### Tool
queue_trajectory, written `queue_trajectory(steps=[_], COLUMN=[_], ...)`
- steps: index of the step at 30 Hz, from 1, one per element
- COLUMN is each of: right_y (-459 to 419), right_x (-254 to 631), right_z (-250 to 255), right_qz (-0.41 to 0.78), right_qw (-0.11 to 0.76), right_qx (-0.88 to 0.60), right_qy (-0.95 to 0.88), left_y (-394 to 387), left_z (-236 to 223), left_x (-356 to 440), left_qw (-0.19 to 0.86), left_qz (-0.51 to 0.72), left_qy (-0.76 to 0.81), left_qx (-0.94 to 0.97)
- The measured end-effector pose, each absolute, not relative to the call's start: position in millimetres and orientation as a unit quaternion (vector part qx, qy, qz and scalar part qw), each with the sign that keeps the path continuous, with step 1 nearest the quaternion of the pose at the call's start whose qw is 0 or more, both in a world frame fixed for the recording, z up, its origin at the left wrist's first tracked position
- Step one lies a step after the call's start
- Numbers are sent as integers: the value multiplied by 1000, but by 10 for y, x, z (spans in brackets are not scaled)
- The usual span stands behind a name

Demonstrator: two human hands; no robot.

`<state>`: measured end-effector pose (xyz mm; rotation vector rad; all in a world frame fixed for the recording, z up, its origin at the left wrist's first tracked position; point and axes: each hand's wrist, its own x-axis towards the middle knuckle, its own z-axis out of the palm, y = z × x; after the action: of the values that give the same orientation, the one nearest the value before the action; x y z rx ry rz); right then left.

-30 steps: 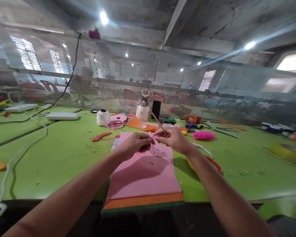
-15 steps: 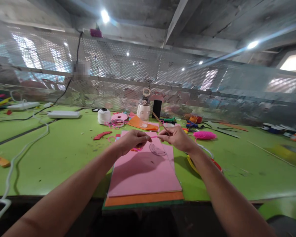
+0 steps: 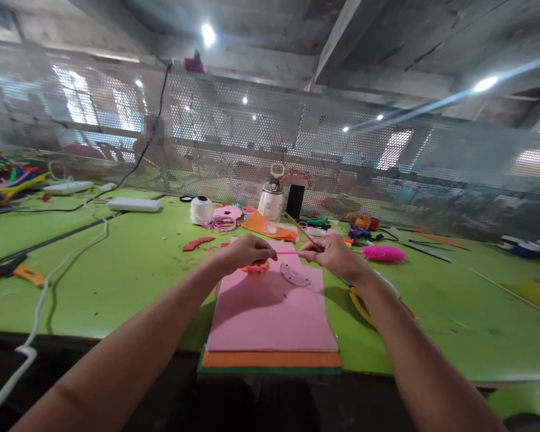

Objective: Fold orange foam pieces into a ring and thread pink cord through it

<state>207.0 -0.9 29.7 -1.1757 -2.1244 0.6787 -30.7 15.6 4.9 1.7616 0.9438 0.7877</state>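
Between my two hands a thin pink strip (image 3: 288,252) is stretched level above the pink sheets. My left hand (image 3: 251,252) pinches its left end; my right hand (image 3: 327,255) pinches the other end and also holds a thin brown stick (image 3: 302,230) slanting up to the left. Under my hands lies a stack of pink sheets (image 3: 270,318), with orange and green sheets showing at its front edge. A clear protractor (image 3: 294,275) rests on the top sheet. Just below my left hand is a pink-and-orange frilled piece (image 3: 255,269), partly covered.
Behind stand a white bottle (image 3: 270,201) and a dark phone (image 3: 296,201). White thread (image 3: 201,211) and an orange sheet (image 3: 270,227) lie in front of them. Pink yarn (image 3: 384,253) is at right; an orange-handled cutter (image 3: 29,276) and white cable (image 3: 40,306) are at left.
My hands have moved apart, so more of the pink strip shows, now pulled straight. The frilled piece is more exposed. The whole view has shifted, with things appearing further right.
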Motion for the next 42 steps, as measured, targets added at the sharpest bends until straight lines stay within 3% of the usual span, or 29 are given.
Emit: queue_trajectory(steps=[11, 18, 23, 32, 42], right_y=[107, 280, 353, 282, 224], right_x=[2316, 2812, 2988, 3008, 2925], right_z=[342, 343, 319, 357, 381], right_qz=[260, 272, 292, 334, 346], right_qw=[309, 440, 476, 427, 373], right_qx=[-457, -514, -525, -516, -511], right_qy=[-792, -684, -643, -663, -693], left_y=[382, 564, 578, 662, 543], left_z=[0, 96, 165, 120, 245], left_x=[-572, -865, -1100, -1296, -1272], left_qw=[367, 285, 265, 351, 562], left_qz=[321, 378, 425, 535, 648], left_qy=[431, 479, 505, 493, 339], left_qx=[759, 739, 703, 589, 387])
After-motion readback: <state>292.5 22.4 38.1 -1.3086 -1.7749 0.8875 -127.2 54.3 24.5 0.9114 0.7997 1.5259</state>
